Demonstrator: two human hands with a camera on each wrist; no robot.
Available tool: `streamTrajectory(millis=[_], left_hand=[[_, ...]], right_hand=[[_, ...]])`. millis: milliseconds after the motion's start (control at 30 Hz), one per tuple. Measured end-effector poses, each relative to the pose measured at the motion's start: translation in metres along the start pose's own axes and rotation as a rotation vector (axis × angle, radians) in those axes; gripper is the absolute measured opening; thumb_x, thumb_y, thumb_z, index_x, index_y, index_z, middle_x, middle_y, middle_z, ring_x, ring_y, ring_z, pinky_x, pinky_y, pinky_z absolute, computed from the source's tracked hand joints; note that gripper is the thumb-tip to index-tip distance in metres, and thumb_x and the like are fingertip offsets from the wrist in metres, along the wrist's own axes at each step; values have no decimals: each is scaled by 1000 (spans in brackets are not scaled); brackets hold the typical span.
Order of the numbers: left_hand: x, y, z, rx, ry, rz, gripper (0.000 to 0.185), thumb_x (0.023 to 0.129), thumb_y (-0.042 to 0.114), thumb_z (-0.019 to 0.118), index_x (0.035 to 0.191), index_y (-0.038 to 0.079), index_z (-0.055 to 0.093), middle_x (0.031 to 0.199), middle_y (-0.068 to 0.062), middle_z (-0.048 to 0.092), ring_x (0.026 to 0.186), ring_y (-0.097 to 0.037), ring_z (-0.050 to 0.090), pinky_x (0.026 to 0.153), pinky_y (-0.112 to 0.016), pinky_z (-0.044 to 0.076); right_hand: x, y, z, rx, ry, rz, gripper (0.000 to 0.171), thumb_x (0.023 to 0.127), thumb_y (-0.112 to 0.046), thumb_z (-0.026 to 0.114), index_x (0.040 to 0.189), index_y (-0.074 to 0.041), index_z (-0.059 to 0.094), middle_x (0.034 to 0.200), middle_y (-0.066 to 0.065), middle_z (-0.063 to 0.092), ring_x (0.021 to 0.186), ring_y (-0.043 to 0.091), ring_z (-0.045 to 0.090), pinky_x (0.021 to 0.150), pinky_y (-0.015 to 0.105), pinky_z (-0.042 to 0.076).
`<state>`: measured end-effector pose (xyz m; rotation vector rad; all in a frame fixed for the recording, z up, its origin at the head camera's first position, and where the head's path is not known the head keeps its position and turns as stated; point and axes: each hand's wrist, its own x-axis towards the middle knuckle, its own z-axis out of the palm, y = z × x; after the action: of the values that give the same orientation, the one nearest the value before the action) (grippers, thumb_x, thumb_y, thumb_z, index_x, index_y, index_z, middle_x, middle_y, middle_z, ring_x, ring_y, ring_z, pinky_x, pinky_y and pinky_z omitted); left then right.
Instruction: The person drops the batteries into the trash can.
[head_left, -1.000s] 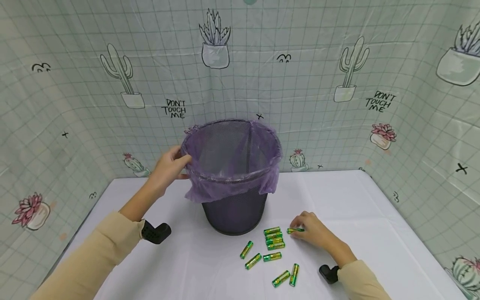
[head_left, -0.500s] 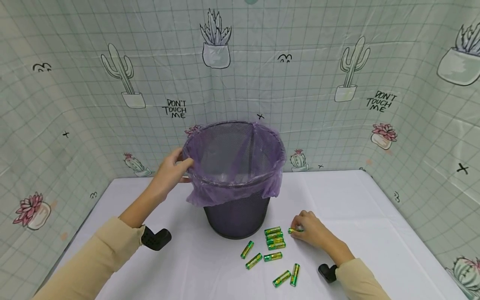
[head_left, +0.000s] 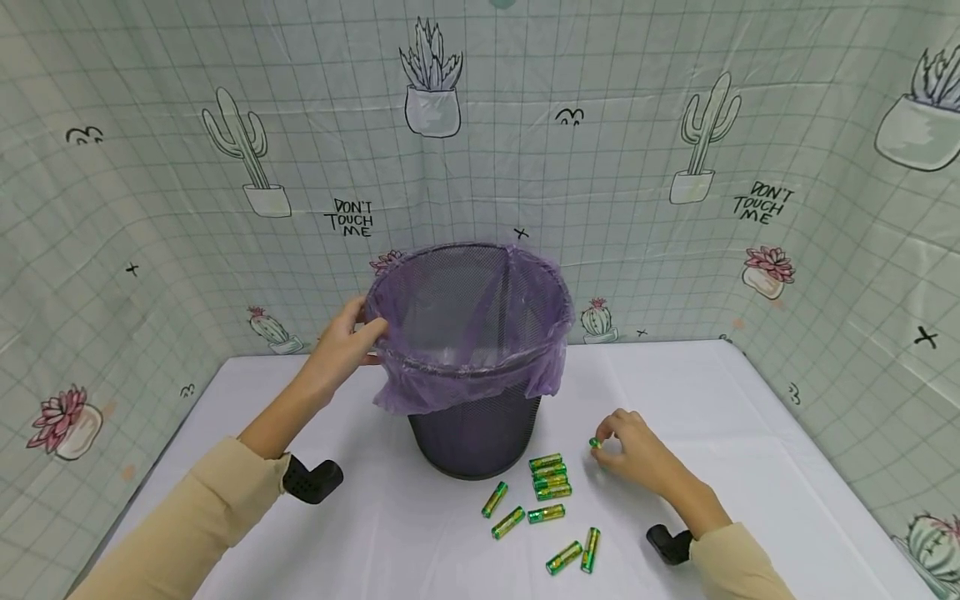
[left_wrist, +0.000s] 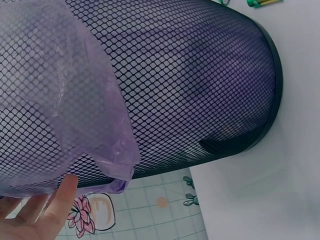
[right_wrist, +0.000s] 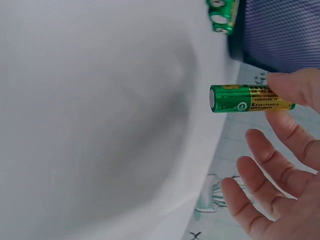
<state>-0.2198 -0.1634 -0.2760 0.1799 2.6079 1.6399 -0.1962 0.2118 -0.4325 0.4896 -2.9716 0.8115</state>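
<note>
A dark mesh wastebasket (head_left: 476, 437) lined with a purple plastic bag (head_left: 450, 392) stands near the back of the table. At its left rim my left hand (head_left: 341, 350) grips, thumb over the edge and fingers on the outside; the left wrist view shows fingertips (left_wrist: 65, 192) against the bag and mesh. My right hand (head_left: 633, 450), to the right of the basket, pinches a green and gold battery (right_wrist: 237, 98) between thumb and index finger, above the tabletop. The other fingers of that hand are spread. Several like batteries (head_left: 551, 482) lie in a row beside the basket's base.
More loose batteries (head_left: 508, 522) lie in front of the basket, two of them nearer the front (head_left: 564, 557). A white cloth covers the table (head_left: 375, 533). Behind and at both sides hangs a grid-patterned curtain (head_left: 480, 183) with cactus drawings.
My right hand has lifted the battery off the table and tipped it. The wastebasket has shifted slightly toward the front and right, with my left hand still on its rim.
</note>
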Motion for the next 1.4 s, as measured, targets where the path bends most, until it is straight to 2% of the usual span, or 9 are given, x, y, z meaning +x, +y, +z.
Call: streamTrajectory(millis=[233,500,733,900,1033,1200,1400], left_hand=[[-2,-1,2,4,8,6,49,91,19,40,136,1,30,132,-20,34,99,-24,52,87,-38,51],[-4,0,4,13,4,2,50,90,18,40,136,1,29,134,-20,34,100,-26,52,87,-37,51],[-6,0,6,20,9,7,48,90,19,41,134,1,31,131,-19,36,100,-25,52,86,-36,51],[-9,-1,7,24,16,14,48,89,19,41,133,1,31,130,-18,37,99,-25,53,86,-36,51],[-10,-1,7,15,17,20,46,89,19,40,130,1,31,128,-17,37,98,-24,51,87,-36,51],[-12,0,8,5,19,21,45,89,18,40,130,0,32,125,-16,38,96,-23,52,87,-37,51],[-11,0,10,0,26,33,49,89,18,41,134,2,31,125,-17,39,96,-23,53,86,-36,52]], right_hand=[[-4,-19,-26,35,108,-55,14,82,-18,66,92,-9,61,93,3,56,91,22,48,76,39,44],[-5,-51,-63,31,306,-184,12,82,-15,67,91,-9,60,92,1,58,90,20,49,74,36,45],[-8,-86,-95,58,430,-218,11,84,-14,64,92,-8,60,93,3,59,91,18,50,75,34,44],[-9,-109,-110,91,500,-246,10,86,-14,62,94,-8,60,93,2,59,90,14,50,77,26,42],[-6,-126,-117,144,539,-300,11,85,-12,63,95,-7,60,94,1,58,90,13,49,78,22,40],[4,-143,-120,216,574,-381,13,83,-8,64,95,-5,61,93,2,58,88,11,47,77,23,40],[16,-152,-110,219,533,-403,11,83,-11,65,93,-6,62,93,1,58,88,18,47,75,26,39]])
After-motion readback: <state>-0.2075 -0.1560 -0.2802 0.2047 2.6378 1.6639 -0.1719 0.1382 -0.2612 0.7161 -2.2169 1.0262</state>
